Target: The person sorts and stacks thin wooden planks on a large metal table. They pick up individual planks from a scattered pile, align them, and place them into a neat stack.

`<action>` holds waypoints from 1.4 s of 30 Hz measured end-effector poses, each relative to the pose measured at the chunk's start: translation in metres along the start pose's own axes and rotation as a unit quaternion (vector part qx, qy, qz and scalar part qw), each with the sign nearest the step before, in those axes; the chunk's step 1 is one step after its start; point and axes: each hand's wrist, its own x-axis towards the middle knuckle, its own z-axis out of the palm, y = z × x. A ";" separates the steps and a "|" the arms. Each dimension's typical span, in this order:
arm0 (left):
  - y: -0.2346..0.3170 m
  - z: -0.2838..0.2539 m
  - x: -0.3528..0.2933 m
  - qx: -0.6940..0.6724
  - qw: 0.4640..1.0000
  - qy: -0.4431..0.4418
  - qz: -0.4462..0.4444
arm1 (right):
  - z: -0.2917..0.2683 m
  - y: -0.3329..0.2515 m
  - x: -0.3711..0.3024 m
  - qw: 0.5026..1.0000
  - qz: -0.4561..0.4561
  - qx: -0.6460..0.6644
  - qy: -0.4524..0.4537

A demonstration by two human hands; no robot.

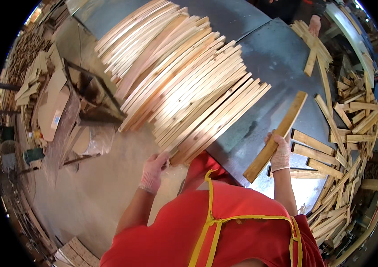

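Note:
My right hand [280, 152], in a pale knit glove, grips a wooden strip [282, 127] around its middle. The strip slants over the dark metal table, its far end up and to the right. My left hand [154, 168], in a similar glove, is beside the near-left ends of a long row of wooden strips [193, 102]. Its fingers are curled, and whether anything is in them is hidden. The strips lie side by side, their tones running from pale to reddish brown, with knots in some.
Several loose strips [313, 155] lie right of my right hand, beside a jumbled heap of offcuts [362, 115]. Across the dark metal table [264, 58], another person's hand [315, 26] touches a bundle of strips [317, 46]. A dark metal frame [93, 95] stands at left.

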 end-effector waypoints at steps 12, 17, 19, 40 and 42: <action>0.027 0.156 -0.032 0.460 0.777 -0.342 0.259 | 0.075 0.014 -0.028 0.996 0.047 0.046 -0.056; 0.059 0.175 -0.044 0.536 0.685 -0.205 0.449 | 0.030 0.003 -0.015 0.980 0.005 -0.193 -0.056; 0.090 0.174 -0.048 0.578 0.560 -0.139 0.577 | 0.026 -0.010 -0.029 0.868 -0.088 -0.472 -0.127; 0.069 0.070 0.131 0.677 0.500 0.167 0.514 | 0.131 0.076 0.013 0.975 -0.106 -0.163 -0.111; 0.041 0.122 0.089 0.674 0.541 0.019 0.503 | 0.130 0.059 0.023 0.942 -0.064 -0.307 -0.121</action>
